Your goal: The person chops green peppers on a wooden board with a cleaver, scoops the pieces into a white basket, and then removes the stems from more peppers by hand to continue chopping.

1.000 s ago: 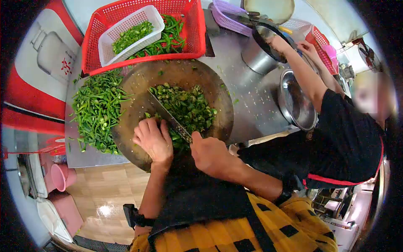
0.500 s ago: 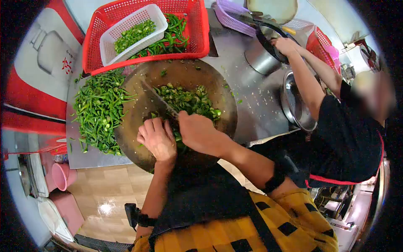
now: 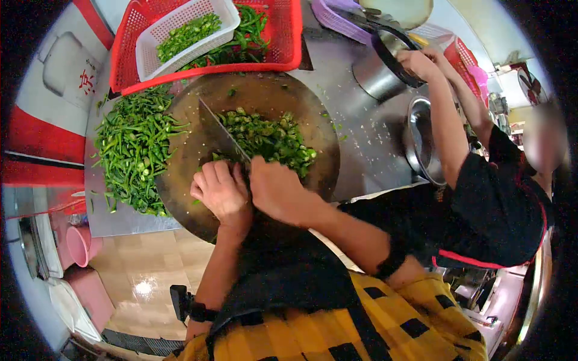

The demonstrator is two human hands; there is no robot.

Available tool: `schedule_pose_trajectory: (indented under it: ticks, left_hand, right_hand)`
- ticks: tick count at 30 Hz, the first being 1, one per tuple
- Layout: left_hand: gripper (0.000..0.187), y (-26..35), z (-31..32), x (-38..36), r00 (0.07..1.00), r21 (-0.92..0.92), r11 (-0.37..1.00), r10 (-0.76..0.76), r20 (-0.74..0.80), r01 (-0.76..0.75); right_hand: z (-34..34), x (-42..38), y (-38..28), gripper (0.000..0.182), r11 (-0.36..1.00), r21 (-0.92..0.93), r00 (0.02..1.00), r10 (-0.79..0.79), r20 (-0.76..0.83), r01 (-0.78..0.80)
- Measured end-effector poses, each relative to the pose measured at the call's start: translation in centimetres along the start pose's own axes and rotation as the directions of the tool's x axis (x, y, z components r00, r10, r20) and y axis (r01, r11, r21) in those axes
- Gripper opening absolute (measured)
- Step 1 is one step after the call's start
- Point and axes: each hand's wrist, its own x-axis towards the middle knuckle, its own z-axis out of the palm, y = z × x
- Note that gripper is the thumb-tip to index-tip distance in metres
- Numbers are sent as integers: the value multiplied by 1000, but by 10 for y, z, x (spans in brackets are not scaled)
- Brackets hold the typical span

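Note:
My right hand [image 3: 280,189] is wrapped round the handle of a knife [image 3: 223,129], whose blade points up and left across a round wooden chopping board [image 3: 192,132]. Close to the knife's left side, my left hand [image 3: 221,189] rests with bent fingers over the board; what lies under its fingertips is hidden. Chopped green peppers [image 3: 271,138] are heaped on the board to the right of the blade. A large pile of whole green peppers [image 3: 135,150] lies beside the board on the left.
Behind the board stands a red basket [image 3: 283,36] holding a white basket [image 3: 147,57] and peppers. At right, a co-worker [image 3: 481,192] has both hands at a metal pot [image 3: 379,75]. A metal bowl [image 3: 416,141] and a purple basket [image 3: 337,24] are nearby.
The view has shifted slightly. The knife's blade shows more sharply and looks a little more upright. The co-worker's pot is tilted more, and their hands have moved slightly.

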Motion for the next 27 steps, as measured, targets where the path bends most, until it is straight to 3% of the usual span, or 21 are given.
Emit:
schedule_pose_trajectory:
  ticks: [1,4,5,6,8,12,14,16,19,20,22,27]
  left_hand:
    - [15,2,-1,1,1000,1,1000,9,-11,-9]
    - [15,3,-8,4,999,-37,999,12,-31,-13]
    - [15,2,-11,4,999,-30,1000,6,-42,-7]
    - [15,2,-13,5,1000,-44,999,-7,-19,6]
    - [14,2,-19,6,1000,-57,998,-18,2,19]
    - [10,-8,-26,11,999,-247,969,-4,47,15]
    - [9,-10,-29,12,998,-287,957,-18,64,35]
    - [7,-10,-32,11,1000,-193,981,-5,-6,4]
    - [6,-13,-24,6,1000,-138,990,-28,-14,26]
    - [6,-12,-23,5,999,-136,990,-31,-11,29]
    - [8,-6,-22,5,999,-78,997,-28,-33,25]
    - [13,-10,-19,7,999,-59,998,-31,27,32]
  right_hand:
    - [-3,7,4,17,997,68,995,-33,-97,40]
    - [-9,19,15,16,993,-15,986,-117,-117,116]
    - [4,27,40,17,942,-150,934,-322,-158,300]
    - [-8,18,38,17,938,-152,930,-334,-154,312]
    - [-37,-8,28,20,993,93,983,-60,-173,77]
    - [-48,-34,35,21,989,102,976,-83,-204,106]
    - [-49,-43,32,22,997,63,993,-38,-113,45]
    - [-47,-50,23,17,998,8,992,-54,-117,56]
    - [-35,-51,17,15,948,-219,972,-237,3,232]
    - [-33,-55,11,20,963,-148,972,-232,-41,224]
    - [-30,-52,8,23,946,-154,958,-278,65,285]
    - [-31,-48,-1,20,910,-213,935,-341,100,355]
